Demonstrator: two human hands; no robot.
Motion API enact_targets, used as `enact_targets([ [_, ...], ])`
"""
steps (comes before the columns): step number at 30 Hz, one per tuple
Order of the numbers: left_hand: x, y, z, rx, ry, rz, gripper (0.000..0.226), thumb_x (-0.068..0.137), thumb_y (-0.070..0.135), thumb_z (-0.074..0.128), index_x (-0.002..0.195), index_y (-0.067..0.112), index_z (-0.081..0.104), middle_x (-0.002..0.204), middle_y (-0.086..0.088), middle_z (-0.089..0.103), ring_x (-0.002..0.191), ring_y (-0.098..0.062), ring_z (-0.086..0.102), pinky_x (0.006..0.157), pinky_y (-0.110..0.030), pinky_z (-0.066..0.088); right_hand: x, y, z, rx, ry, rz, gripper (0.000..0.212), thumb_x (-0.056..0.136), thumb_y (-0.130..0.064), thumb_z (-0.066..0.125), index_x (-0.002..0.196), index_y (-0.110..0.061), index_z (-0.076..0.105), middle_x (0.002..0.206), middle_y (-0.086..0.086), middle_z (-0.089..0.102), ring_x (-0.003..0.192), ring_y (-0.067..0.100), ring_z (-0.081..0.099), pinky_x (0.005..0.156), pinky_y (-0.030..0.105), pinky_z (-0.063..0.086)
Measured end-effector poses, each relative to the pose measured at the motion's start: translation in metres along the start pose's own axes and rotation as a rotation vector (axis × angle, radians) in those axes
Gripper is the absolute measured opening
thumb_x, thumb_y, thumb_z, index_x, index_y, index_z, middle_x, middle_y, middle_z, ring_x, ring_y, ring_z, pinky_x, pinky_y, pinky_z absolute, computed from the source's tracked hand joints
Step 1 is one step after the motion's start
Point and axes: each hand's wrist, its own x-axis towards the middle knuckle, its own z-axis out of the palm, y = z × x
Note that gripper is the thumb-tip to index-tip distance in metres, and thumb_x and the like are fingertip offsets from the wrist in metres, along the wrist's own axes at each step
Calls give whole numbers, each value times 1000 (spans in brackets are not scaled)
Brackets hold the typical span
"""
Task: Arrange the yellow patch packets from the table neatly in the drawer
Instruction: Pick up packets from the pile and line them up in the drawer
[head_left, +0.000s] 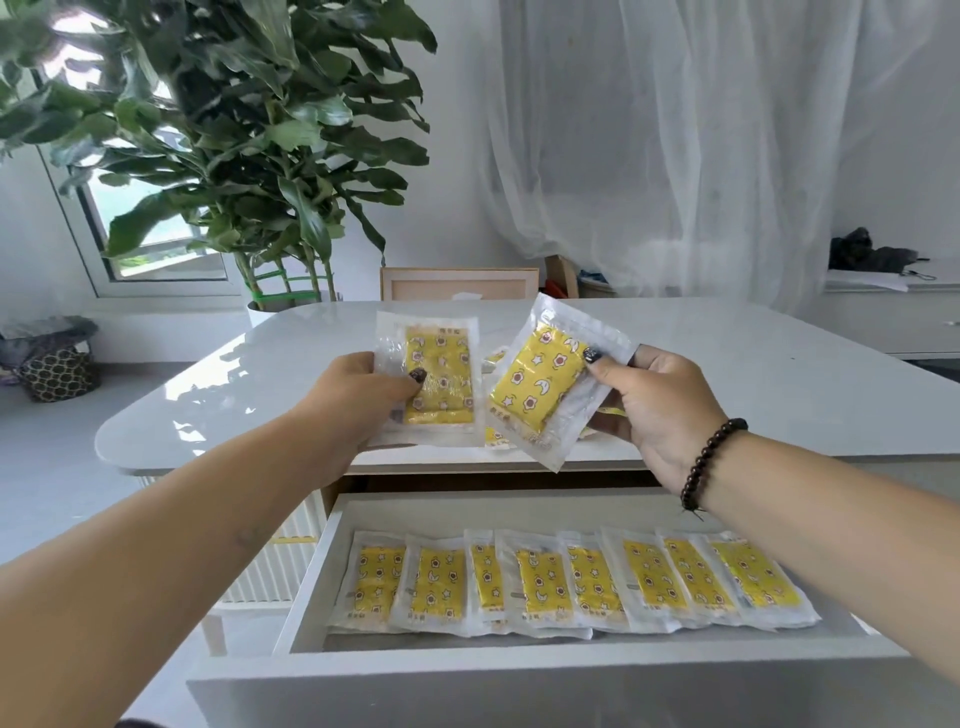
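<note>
Yellow patch packets fill the open drawer (311, 582) in one overlapping row (571, 582) running from its left wall to its right, eight showing. Above the table's near edge (260, 457), the left hand (363, 395) pinches one packet (434, 379) upright, thumb on its face; the right hand (654, 400) pinches a second, tilted packet (550, 379) by its right edge. A few more packets (496, 436) lie on the table behind them, mostly hidden

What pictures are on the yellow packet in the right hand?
Stars, moons and flowers on the yellow packet, seen in the head view.
</note>
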Motion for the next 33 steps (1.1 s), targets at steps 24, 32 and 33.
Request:
enact_targets([
  [24, -19, 0, 13, 15, -454, -123, 27, 86, 7, 64, 113, 2, 64, 102, -17, 74, 92, -31, 71, 77, -37, 60, -14, 18, 6, -747, -297, -845, 13, 93, -19, 56, 93, -7, 61, 97, 1, 54, 93, 9, 50, 83, 13, 39],
  [32, -26, 3, 23, -368, -526, -171, 45, 85, 45, 58, 109, 9, 67, 94, -14, 70, 83, -28, 69, 71, -39, 61, -16, 17, 16, -644, -98, -716, 12, 94, -15, 55, 83, -9, 53, 71, -6, 52, 63, 4, 46, 58, 7, 37],
  [33, -29, 4, 23, -437, -543, -145, 47, 80, 45, 59, 108, 8, 66, 94, -15, 69, 85, -30, 69, 72, -39, 61, -12, 17, 16, -609, -39, -635, 15, 95, -18, 54, 84, -7, 53, 70, -2, 54, 60, 4, 46, 53, 7, 37],
])
